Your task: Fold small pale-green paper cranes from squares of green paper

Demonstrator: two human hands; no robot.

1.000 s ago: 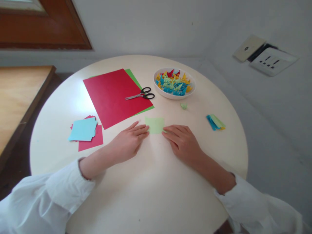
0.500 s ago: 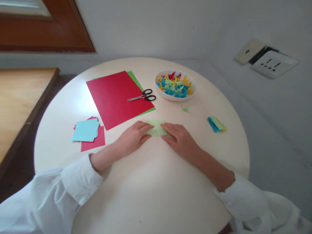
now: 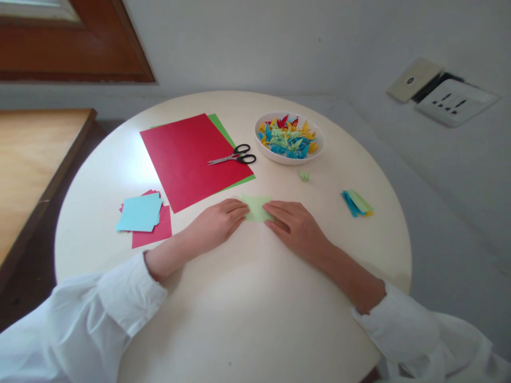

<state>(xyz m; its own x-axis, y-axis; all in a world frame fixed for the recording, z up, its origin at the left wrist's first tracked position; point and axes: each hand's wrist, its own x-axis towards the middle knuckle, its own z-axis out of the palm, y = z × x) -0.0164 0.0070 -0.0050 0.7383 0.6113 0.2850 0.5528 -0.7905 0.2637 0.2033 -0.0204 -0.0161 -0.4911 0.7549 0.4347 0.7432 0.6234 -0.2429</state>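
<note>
A small light green sheet of folding paper (image 3: 257, 208) lies flat on the white table in front of me, between both hands. My left hand (image 3: 220, 221) has its fingers closed together at the sheet's left edge, covering that end. At the opposite edge, my right hand (image 3: 297, 229) grips the paper, fingertips on its upper right corner and thumb near the lower one. A tiny folded light green paper piece (image 3: 304, 176) sits just beyond my right hand.
Black-handled scissors (image 3: 233, 155) rest on a large red sheet (image 3: 191, 159) over a green one. A white bowl (image 3: 275, 157) holds several colourful folded paper pieces. Blue and pink paper squares (image 3: 140, 214) lie left; a small blue, green and yellow paper stack (image 3: 356, 203) lies right.
My left fingers and thumb have drawn closer together at the paper's left edge. The right hand keeps its hold nearly unmoved. The camera view has shifted slightly.
</note>
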